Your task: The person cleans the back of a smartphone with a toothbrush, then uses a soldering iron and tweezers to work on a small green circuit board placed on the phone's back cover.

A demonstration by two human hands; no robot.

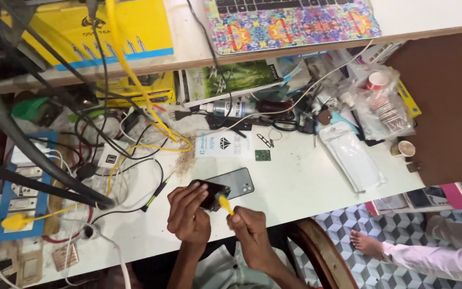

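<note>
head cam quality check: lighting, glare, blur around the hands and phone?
Head view: even, bright light on the white table, shadows soft. No strong glare on the phone. Left hand and right hand slightly soft; yellow tool small but readable. Dark cables at left loom large and blurred.

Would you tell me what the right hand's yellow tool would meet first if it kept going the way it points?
The right hand aims the yellow tool up-left; it would likely meet the dark phone held by the left hand first.
</note>
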